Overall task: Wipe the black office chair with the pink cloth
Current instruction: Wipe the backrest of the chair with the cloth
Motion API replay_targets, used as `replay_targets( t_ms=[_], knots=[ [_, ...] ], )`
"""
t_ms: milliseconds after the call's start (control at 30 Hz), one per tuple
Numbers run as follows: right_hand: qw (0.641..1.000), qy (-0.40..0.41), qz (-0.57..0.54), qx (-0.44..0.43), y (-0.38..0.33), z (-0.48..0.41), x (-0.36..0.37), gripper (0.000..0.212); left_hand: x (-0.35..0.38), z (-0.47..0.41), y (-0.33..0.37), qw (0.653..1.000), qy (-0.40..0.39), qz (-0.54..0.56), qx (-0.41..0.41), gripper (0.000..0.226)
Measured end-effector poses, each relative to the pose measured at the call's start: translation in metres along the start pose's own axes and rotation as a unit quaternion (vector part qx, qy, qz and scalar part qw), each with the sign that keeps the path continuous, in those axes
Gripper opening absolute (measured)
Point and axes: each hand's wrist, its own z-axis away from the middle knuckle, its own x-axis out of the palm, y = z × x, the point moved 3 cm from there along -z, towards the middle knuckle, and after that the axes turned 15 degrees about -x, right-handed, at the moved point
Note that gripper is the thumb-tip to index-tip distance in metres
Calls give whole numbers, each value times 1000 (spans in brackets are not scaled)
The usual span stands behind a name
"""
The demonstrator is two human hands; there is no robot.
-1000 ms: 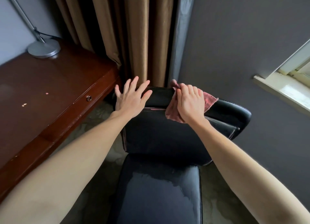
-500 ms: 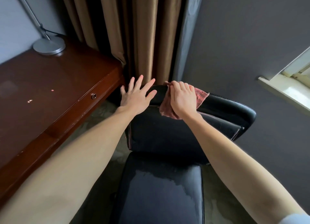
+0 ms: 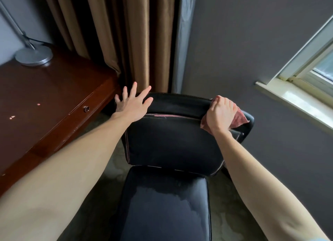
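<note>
Head view: I note the chair (image 3: 171, 143) just beside the worktop (image 3: 45, 96), seat towards the camera. The left hand (image 3: 132, 105) lies flat, fingers spread, on the backrest's top left corner. The right hand (image 3: 220, 115) is curled round the cloth (image 3: 240, 118), holding it against the backrest's top right edge. A lamp base (image 3: 34, 56) stands on the worktop.

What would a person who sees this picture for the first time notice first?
A black office chair fills the middle. The right hand grips a pink cloth on the backrest's top right corner. The left hand, spread flat, rests at its top left corner.
</note>
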Motion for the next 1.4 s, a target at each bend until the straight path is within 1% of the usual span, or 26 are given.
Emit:
replay_targets(
  t_ms=[67, 167, 233, 267, 333, 367, 400, 467, 500, 567, 600, 667, 733, 867, 967, 1100, 1200, 1267, 1333, 1400],
  knots=[
    [999, -35, 4, -38, -33, -4, 15, 30, 0, 0, -6, 1000, 1, 5, -8, 52],
    [989, -85, -1, -121, -90, -5, 40, 26, 2, 3, -8, 1000, -8, 17, -8, 52],
    [981, -103, -25, -161, -115, -8, 44, 29, 1, 3, -8, 1000, -13, 22, -8, 53],
    [979, -110, -46, -167, -118, -10, 42, 32, -1, 3, -8, 1000, -13, 26, -9, 53],
    [971, -126, -123, -163, -108, -14, 27, 33, -4, 5, -3, 999, 2, 42, -11, 53],
    [968, -121, -153, -160, -98, -14, 18, 31, -5, 8, 2, 998, 25, 50, -5, 53],
    [970, -99, -159, -154, -86, -15, 8, 30, -6, 12, 12, 997, 53, 57, 12, 52],
    [985, -46, -132, -102, -57, -19, -9, 27, -7, 26, 44, 989, 95, 74, 83, 51],
    [991, -33, -116, -65, -43, -20, -14, 26, -6, 33, 65, 983, 98, 81, 129, 51],
    [996, -41, -82, -16, -17, -19, -20, 28, 3, 43, 106, 974, 72, 66, 204, 54],
    [996, -52, -71, -10, -8, -18, -20, 28, 9, 44, 121, 973, 55, 43, 219, 55],
    [996, -62, -63, -32, 2, -11, -17, 27, 19, 37, 131, 979, 44, -3, 199, 57],
    [995, -55, -60, -65, 3, -4, -12, 29, 26, 31, 127, 982, 65, -34, 173, 55],
    [996, -32, -32, -78, 1, 0, -6, 34, 20, 28, 106, 981, 95, -43, 166, 53],
    [997, -24, -15, -78, 1, -1, -5, 37, 12, 19, 70, 986, 94, -27, 134, 54],
    [998, -8, 11, -60, -5, -3, 2, 44, 5, 5, 1, 992, 105, -21, 60, 59],
    [998, 15, 28, -51, -13, 0, 11, 51, -1, -1, -44, 996, 85, 1, -3, 61],
    [997, 37, 31, -54, -13, 4, 13, 47, -1, 0, -57, 997, 54, 39, -26, 59],
    [997, 36, 27, -61, -13, 5, 15, 42, 0, 3, -54, 993, 21, 106, -39, 54],
    [995, 27, 20, -97, -23, 5, 18, 38, 2, 3, -35, 992, 30, 117, -33, 50]
  ],
)
